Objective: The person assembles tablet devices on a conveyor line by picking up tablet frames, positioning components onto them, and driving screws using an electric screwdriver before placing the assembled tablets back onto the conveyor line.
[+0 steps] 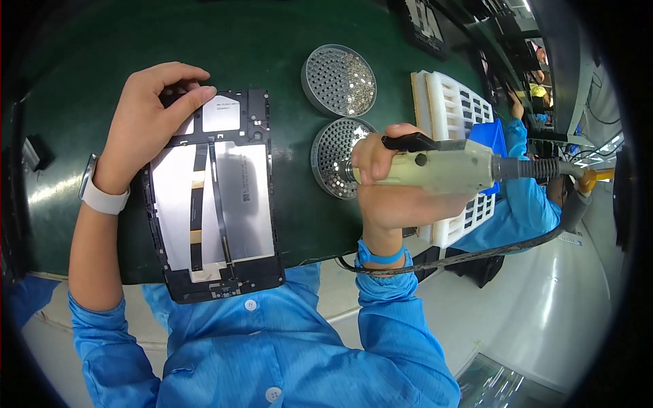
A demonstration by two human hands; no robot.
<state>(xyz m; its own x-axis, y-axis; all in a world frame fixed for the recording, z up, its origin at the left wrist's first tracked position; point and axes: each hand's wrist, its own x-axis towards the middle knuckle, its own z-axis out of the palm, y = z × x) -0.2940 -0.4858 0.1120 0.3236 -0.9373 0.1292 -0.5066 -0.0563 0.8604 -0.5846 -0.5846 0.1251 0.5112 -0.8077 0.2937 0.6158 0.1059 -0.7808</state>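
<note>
A tablet with its back cover off [250, 197] lies on the green table, its lower end reaching past the near edge. Silver plates and dark ribbon cables show inside its black frame. My left hand [146, 115] grips its upper left corner, thumb on top near a white label and fingers bent round the edge. In my right hand [381, 204] is a pale yellow-green power screwdriver [435, 173], held sideways with its tip pointing left. That tip is over the nearer round screw tray [326, 149], where small silver screws lie among the holes; the bit's end is hard to make out.
Another round tray [323, 85] with screws sits just beyond. To the right stand a white slotted rack [445, 115] and a blue bin [486, 136]. A dark cable [462, 258] runs under my right wrist. Another device [425, 27] lies far right, near a co-worker's blue sleeve [534, 204].
</note>
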